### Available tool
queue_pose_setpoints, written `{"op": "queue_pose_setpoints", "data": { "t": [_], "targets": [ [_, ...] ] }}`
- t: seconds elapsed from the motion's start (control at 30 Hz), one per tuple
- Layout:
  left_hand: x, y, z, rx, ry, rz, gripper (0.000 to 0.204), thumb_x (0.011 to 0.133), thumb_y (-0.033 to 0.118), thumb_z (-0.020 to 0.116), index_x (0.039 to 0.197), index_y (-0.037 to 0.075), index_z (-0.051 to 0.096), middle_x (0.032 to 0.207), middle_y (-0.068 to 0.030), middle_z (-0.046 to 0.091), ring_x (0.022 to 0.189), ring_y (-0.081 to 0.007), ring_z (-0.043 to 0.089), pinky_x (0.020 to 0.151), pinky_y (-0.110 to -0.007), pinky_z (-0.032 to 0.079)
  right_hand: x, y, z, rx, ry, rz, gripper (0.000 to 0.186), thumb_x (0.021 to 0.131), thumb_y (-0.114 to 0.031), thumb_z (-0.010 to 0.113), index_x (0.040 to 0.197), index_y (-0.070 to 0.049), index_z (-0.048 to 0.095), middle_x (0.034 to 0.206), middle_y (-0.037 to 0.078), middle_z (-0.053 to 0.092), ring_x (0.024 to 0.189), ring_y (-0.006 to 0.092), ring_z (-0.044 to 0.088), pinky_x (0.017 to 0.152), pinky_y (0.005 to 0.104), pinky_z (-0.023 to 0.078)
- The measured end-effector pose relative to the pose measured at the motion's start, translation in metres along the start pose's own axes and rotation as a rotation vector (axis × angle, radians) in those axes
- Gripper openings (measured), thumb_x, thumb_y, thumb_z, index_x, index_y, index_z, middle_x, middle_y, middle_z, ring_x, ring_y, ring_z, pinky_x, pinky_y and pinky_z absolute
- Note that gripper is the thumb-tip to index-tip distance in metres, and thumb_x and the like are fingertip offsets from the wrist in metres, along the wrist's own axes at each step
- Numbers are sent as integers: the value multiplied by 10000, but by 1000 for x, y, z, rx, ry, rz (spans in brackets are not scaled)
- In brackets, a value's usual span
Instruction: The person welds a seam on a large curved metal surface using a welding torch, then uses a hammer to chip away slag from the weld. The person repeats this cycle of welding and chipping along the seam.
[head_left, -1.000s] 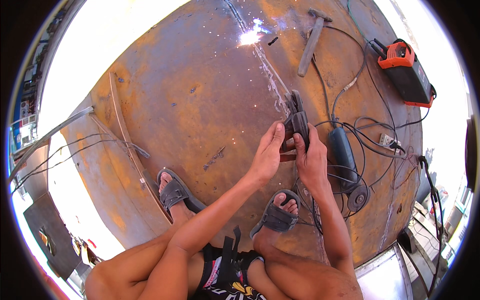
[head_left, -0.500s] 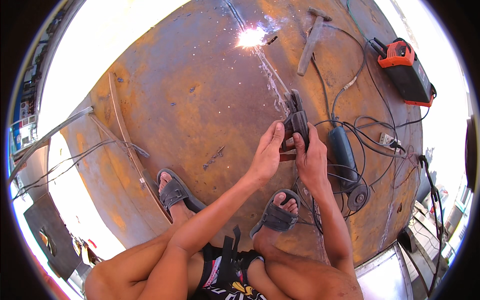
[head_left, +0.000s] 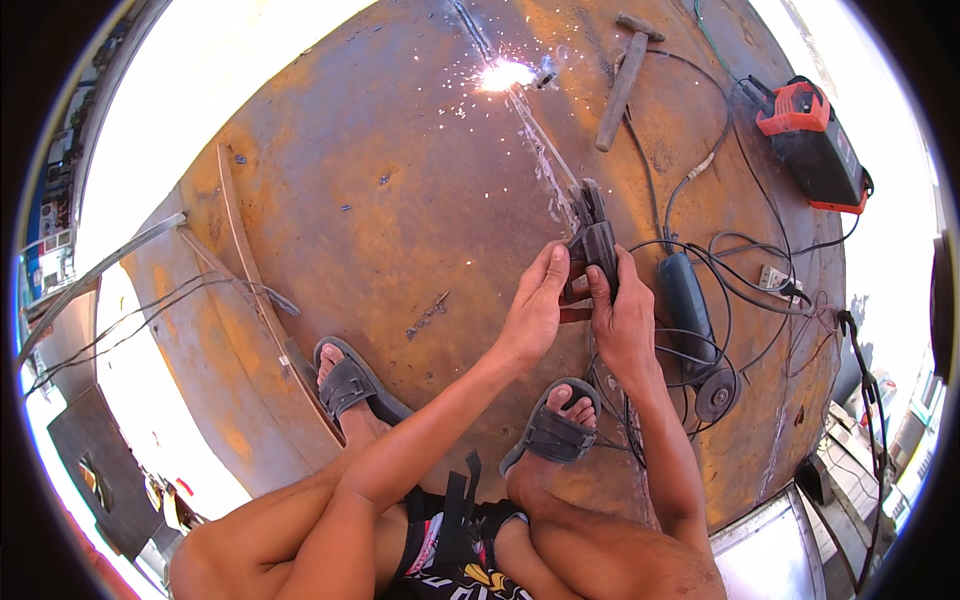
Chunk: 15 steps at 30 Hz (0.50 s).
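Note:
Both my left hand (head_left: pixel 536 303) and my right hand (head_left: pixel 624 315) are closed round a dark electrode holder (head_left: pixel 597 240). A thin welding rod (head_left: pixel 550 143) runs from its jaws away from me to a bright arc (head_left: pixel 505 74). Sparks scatter from the arc, and a wisp of smoke rises beside it. The rod lies close along a seam in the rusty steel plate (head_left: pixel 400 250); a dark finished weld bead (head_left: pixel 470 28) stretches beyond the arc. The glare hides the rod's tip.
A hammer (head_left: pixel 625 85) lies right of the arc. Farther right stands an orange and black welding machine (head_left: pixel 815 140). An angle grinder (head_left: pixel 688 310) rests among tangled cables beside my right hand. On the left is a long metal strip (head_left: pixel 245 240). My sandalled feet are on the plate.
The arc has crept very slightly along the seam, its glow looks a bit smaller, and the sparks and smoke have shifted. My hands and the holder look nearly still.

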<state>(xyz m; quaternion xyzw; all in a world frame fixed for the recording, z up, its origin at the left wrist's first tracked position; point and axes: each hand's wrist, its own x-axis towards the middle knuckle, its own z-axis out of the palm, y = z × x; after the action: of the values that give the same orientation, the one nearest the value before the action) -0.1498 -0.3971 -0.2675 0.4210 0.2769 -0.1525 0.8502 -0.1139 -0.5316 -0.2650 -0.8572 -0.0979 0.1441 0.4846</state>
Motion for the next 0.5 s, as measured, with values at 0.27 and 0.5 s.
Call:
{"op": "queue_pose_setpoints", "data": {
  "t": [0.27, 0.5],
  "targets": [
    [0, 1, 1, -10, 0, 0, 484, 1123, 503, 372, 1355, 108, 527, 1268, -61, 639, 1096, -176, 667, 879, -355, 590, -1, 2, 0, -30, 6, 2, 388, 1086, -231, 553, 1327, 70, 507, 850, 206, 730, 809, 374, 745, 702, 428, 543],
    [0, 1, 1, -12, -1, 4, 478, 1123, 501, 374, 1342, 106, 530, 1261, -64, 643, 1089, -175, 671, 869, -352, 594, 0, -2, 0, -32, 13, 0, 383, 1083, -227, 558, 1324, 66, 512, 862, 216, 727, 823, 392, 739, 708, 435, 538]
  ]
}}
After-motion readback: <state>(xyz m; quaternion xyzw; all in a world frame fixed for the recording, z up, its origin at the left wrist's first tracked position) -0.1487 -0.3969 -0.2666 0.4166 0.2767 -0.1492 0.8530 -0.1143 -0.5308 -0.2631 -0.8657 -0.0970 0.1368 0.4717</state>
